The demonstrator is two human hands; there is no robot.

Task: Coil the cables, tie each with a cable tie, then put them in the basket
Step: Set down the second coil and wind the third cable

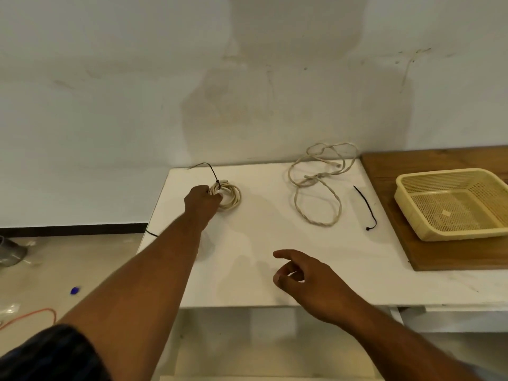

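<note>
Coiled cable (229,198), cream-coloured, lies on the white table (247,257) well to the left of the basket (406,199). The left hand (202,200) grips the side of it farthest from the basket, fingers curled round the loops. A black cable tie (218,184) is cinched round the coil just beside those fingers, its thin tail arching up and away from the basket. The right hand (305,279) hovers over the table's front part, nearer the basket than the left hand yet well apart from it. Its fingers are loosely curled, the forefinger reaching out, and it holds nothing. A second cable (316,199) sprawls in loose, uncoiled loops between the coil and the basket. A spare tie (365,207), also black, lies near the basket's left side without touching it. The basket, cream perforated plastic, sits on a wooden board (439,257).
</note>
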